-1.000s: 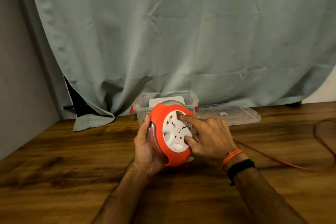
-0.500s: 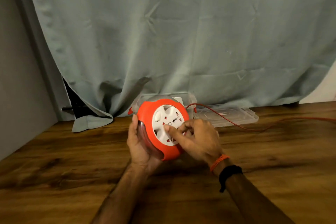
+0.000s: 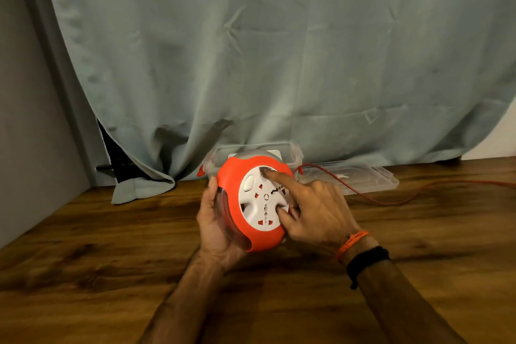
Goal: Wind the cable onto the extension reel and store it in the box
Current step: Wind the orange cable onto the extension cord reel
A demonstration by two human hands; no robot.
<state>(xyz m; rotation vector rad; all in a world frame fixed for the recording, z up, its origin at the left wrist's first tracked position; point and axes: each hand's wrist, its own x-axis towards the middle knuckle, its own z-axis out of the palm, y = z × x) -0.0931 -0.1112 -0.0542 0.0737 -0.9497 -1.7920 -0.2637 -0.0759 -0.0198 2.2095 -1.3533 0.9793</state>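
An orange extension reel (image 3: 231, 198) with a white socket face stands tilted above the wooden table. My left hand (image 3: 215, 220) grips its left rim and back. My right hand (image 3: 315, 212) rests on the white face, index finger and thumb pressed into its recesses. The orange cable (image 3: 391, 198) leaves the reel's right side, loops over the table and runs off the right edge. A clear plastic box (image 3: 290, 153) stands open just behind the reel, partly hidden by it.
The box's clear lid (image 3: 371, 179) lies flat on the table to the right of the box. A grey-green curtain (image 3: 279, 64) hangs behind everything and reaches the table. A grey wall (image 3: 28, 120) stands at the left.
The white face has turned under my right fingers, and my index finger is now at its top. The cable on the right has been drawn in and lies straighter.
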